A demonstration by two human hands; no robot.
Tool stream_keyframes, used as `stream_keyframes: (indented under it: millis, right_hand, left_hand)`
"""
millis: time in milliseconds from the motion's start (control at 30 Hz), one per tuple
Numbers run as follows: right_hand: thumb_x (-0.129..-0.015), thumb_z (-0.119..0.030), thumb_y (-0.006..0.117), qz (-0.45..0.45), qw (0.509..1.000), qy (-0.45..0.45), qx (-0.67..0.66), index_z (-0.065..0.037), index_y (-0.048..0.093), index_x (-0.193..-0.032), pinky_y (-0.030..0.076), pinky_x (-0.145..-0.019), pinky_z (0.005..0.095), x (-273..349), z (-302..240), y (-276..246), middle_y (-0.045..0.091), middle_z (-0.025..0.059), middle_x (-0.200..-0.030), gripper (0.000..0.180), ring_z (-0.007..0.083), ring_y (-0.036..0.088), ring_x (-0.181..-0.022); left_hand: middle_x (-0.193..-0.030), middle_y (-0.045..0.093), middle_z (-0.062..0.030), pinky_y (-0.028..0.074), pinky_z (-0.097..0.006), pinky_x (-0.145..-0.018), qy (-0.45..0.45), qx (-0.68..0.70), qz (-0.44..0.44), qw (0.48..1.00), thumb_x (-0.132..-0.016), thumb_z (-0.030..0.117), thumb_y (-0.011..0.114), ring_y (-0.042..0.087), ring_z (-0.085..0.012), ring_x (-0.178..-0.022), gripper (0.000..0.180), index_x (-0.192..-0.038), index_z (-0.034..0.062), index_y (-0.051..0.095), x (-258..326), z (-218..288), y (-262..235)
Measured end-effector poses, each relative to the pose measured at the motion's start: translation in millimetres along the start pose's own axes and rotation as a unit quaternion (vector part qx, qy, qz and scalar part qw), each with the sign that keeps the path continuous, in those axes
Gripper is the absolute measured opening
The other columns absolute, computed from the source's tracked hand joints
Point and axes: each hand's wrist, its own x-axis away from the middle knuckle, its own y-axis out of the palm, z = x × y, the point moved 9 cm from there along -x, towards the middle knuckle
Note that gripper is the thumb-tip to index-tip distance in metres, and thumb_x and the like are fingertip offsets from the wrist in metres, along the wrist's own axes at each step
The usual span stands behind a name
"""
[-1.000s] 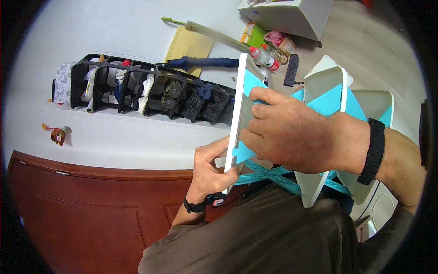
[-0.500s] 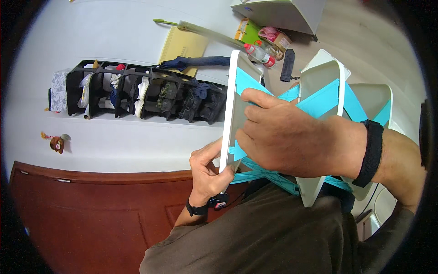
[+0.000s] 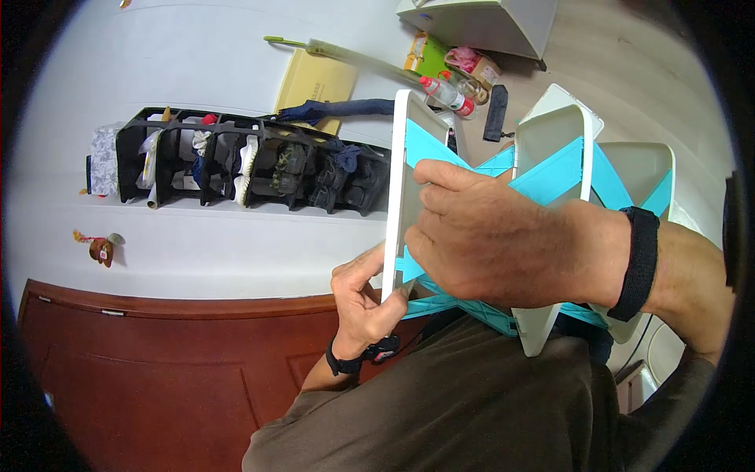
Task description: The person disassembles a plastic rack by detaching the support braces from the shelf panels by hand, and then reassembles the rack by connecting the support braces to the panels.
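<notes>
In the head view, you have a white-and-turquoise rack (image 3: 550, 175) in front of your lap, its white trays spaced out from left to right and joined by crossing struts (image 3: 434, 144). Your left hand (image 3: 363, 297) has the near end of the end tray (image 3: 395, 193) pinched between thumb and fingers, closed down to the tray's edge. From that grip, the rest of the rack lies to the right. The end tray's long edge runs from near to far, across the left-to-right line of the rack.

Your right hand (image 3: 491, 236) is on the right side of the end tray, reaching over the struts with its fingers curled toward the tray's inner face. It is nearer than the left to the middle tray (image 3: 541, 140) and the strut crossing. You cannot tell what its fingertips have hold of, or how tightly they close, since the back of the hand hides them.

Beyond, a shoe shelf (image 3: 128, 169) is at far left, an umbrella (image 3: 346, 108) beside it, and a bottle (image 3: 444, 96) past the end tray.
</notes>
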Motion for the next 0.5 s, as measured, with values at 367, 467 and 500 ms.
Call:
stream_keyframes:
  millis: [367,467,500]
  right_hand:
    - [-0.065,-0.015,0.057,0.014,1.0,-0.004,-0.017,-0.004,0.049,-0.065,0.039,-0.079,0.0311,-2.6,-5.8,-0.2,0.045,0.005,-0.056,0.013,0.0187,0.049,-0.058]
    - [-0.063,-0.015,0.056,0.028,1.0,-0.003,-0.008,-0.004,0.049,-0.064,0.04,-0.078,0.0321,-2.5,-7.7,0.7,0.044,0.0049,-0.056,0.013,0.0188,0.047,-0.057]
    - [-0.062,-0.015,0.056,0.037,0.999,-0.003,0.008,-0.004,0.048,-0.064,0.041,-0.077,0.0328,-2.7,-8.2,0.1,0.043,0.0046,-0.056,0.013,0.0188,0.047,-0.056]
  left_hand:
    - [-0.097,0.066,-0.0242,0.048,-0.03,-0.083,0.081,-0.038,0.011,0.996,-0.061,-0.001,0.049,0.067,-0.0242,-0.09,0.06,-0.119,-0.0116,0.056,-4.3,21.3,4.5]
    - [-0.095,0.066,-0.0251,0.05,-0.029,-0.08,0.139,-0.069,-0.001,0.988,-0.061,-0.001,0.049,0.068,-0.0263,-0.087,0.062,-0.122,-0.0131,0.053,-8.0,32.3,8.2]
    - [-0.093,0.066,-0.0257,0.05,-0.029,-0.078,0.148,-0.073,-0.01,0.986,-0.061,-0.001,0.049,0.069,-0.0267,-0.085,0.063,-0.123,-0.0135,0.052,-8.1,32.9,10.4]
